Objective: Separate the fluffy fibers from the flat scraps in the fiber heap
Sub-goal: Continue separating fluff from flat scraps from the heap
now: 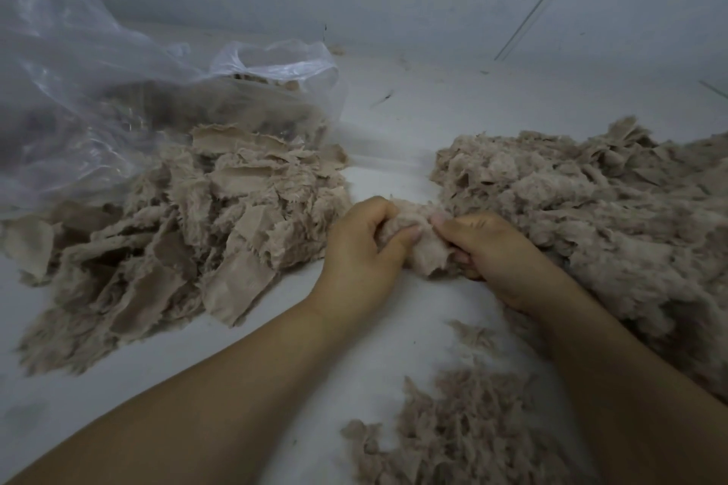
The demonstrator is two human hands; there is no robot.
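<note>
Both hands grip one beige tuft (417, 244) between them on the white surface (394, 122): left hand (360, 248) curled round its left end, right hand (486, 248) pinching its right end. Flat scraps pile (189, 232) lies left, partly under a clear plastic bag (98, 91); fluffy fiber heap (591, 217) lies right, touching the right hand. Small loose fiber clump (453, 425) sits near, between the forearms.

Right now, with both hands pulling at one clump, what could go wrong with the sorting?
The beige fibre clump held by the left hand and right hand sits between the flat-scrap pile and the fluffy heap; dropped pieces could land in the wrong one. Loose tufts near the forearm may get swept about.
</note>
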